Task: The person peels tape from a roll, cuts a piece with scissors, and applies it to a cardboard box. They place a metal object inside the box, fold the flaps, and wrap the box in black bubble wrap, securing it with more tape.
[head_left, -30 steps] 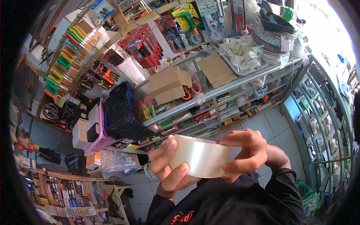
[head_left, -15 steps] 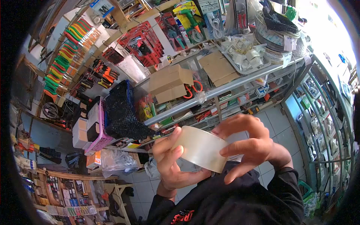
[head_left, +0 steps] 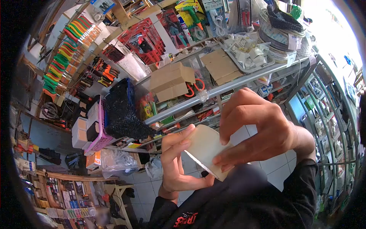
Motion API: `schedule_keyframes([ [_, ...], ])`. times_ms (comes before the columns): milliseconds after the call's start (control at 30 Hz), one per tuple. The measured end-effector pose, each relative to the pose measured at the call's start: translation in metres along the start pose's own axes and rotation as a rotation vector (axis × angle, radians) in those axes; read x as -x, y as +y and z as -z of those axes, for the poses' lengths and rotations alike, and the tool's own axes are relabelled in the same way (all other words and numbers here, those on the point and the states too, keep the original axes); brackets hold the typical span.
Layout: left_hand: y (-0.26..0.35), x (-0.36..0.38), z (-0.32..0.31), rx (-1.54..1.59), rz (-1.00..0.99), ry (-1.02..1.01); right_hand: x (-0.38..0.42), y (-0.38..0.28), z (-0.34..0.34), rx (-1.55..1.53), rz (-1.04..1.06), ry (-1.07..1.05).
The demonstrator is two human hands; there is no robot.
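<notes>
A wide roll of clear, yellowish tape (head_left: 207, 147) is held in front of my chest, tilted. My left hand (head_left: 177, 162) grips it from the left, with fingertips on its upper left edge and the thumb at its lower edge. Over the roll's right side is my right hand (head_left: 257, 128), its fingers bent and the fingertips touching the tape's outer surface. Whether the right fingers pinch a tape end cannot be made out.
Beyond the hands runs a glass counter with a metal rail (head_left: 179, 109). On it are an open cardboard box (head_left: 171, 82), orange-handled scissors (head_left: 195, 87) and a tray of small parts (head_left: 248, 53). A pink basket (head_left: 101, 133) stands at the left.
My right hand has risen and turned, its fingers now bent down onto the roll instead of spread around its right side. The roll has tilted more in my left hand.
</notes>
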State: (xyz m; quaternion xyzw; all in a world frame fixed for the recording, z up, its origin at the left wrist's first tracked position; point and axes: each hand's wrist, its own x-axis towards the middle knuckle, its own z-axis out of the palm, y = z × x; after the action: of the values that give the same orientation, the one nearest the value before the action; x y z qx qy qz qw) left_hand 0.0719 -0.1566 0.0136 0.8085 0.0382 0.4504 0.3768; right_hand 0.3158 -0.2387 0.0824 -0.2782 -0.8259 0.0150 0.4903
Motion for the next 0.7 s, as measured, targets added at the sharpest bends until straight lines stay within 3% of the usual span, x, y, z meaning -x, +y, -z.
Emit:
schedule_keyframes([
  [333,-0.011,-0.002,-0.002,0.125,0.115,-0.038,0.000,0.014,-0.007,0.139,0.076,-0.020],
  [433,-0.019,0.002,-0.005,0.279,0.212,-0.029,0.005,0.018,-0.014,0.212,0.005,-0.023],
  [700,-0.030,0.005,-0.008,0.168,0.275,-0.041,0.010,0.019,-0.029,0.328,-0.157,-0.062],
])
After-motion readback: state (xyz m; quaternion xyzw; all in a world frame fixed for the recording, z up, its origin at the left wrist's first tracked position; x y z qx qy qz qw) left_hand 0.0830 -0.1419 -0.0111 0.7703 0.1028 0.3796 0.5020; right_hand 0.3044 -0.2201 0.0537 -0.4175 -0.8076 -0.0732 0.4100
